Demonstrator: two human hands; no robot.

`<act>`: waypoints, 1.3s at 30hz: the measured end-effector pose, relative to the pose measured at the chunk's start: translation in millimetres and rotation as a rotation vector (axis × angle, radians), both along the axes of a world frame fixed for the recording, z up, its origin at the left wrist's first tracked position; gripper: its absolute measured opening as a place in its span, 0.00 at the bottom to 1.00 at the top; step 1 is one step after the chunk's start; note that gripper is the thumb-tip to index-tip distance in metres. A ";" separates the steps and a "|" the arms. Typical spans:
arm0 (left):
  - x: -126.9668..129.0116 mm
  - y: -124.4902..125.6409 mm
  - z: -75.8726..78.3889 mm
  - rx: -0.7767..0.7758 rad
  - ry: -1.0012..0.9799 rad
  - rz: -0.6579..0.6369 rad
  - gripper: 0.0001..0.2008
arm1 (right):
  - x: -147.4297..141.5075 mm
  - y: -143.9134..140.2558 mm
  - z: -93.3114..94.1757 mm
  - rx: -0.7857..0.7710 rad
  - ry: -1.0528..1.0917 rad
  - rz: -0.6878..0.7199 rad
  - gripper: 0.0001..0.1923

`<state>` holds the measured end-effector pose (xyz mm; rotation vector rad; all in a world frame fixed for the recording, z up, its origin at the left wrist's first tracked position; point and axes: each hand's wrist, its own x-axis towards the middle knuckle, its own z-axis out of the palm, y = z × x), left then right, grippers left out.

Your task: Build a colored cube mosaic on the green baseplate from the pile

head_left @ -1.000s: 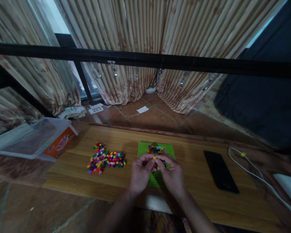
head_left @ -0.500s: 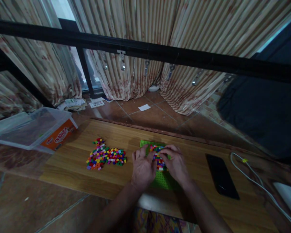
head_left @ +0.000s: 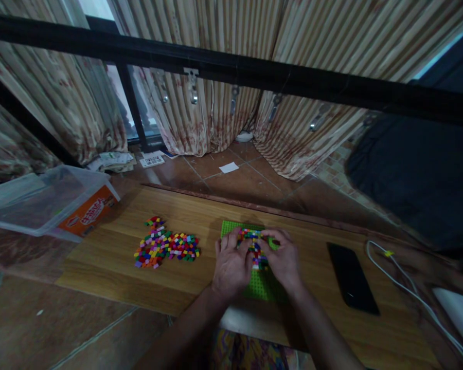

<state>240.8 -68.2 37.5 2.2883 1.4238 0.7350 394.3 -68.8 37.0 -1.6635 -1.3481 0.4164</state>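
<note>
Your left hand (head_left: 231, 264) and your right hand (head_left: 282, 259) lie side by side, knuckles up, on the green baseplate (head_left: 259, 285), which sits flat on the wooden board (head_left: 111, 262) just in front of you. Between the two hands runs a patch of small coloured bricks (head_left: 255, 248) already seated on the plate — red, yellow, blue and white among them. The fingertips of both hands curl down onto that patch from either side, so the hands are close together, nearly meeting over the bricks. Whether either hand pinches a single brick I cannot tell, for the fingers cover the spot (the light is dim as well).

The baseplate's far left corner and its near edge show bare green studs; the rest is under your hands.

To your left on the same board, well apart from the plate, lies a loose heap of bricks (head_left: 164, 247) in many colours, spread flat rather than piled. Further left, off the board's corner, a clear plastic tub (head_left: 42, 203) rests tilted, with an orange label on its near wall.

To your right a black phone (head_left: 352, 278) lies face up on the board, apart from your right hand, and beyond it a white cable (head_left: 405, 288) trails toward a white device (head_left: 457, 307) at the edge of view. Striped curtains (head_left: 224, 97) hang behind a black bar (head_left: 231, 69) across the back.
</note>
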 end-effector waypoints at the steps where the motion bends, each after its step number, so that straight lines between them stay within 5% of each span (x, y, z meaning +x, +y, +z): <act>1: 0.0 -0.2 -0.4 -0.001 -0.003 0.001 0.17 | 0.3 -1.2 -4.0 -0.009 0.038 -0.057 0.15; 8: -0.1 -0.9 -1.6 0.011 0.003 -0.010 0.18 | -9.5 3.8 -33.3 -0.067 0.210 -0.187 0.30; 39: -2.6 -6.7 4.5 0.036 0.038 0.009 0.18 | -18.2 13.6 -36.1 -0.038 0.348 -0.126 0.25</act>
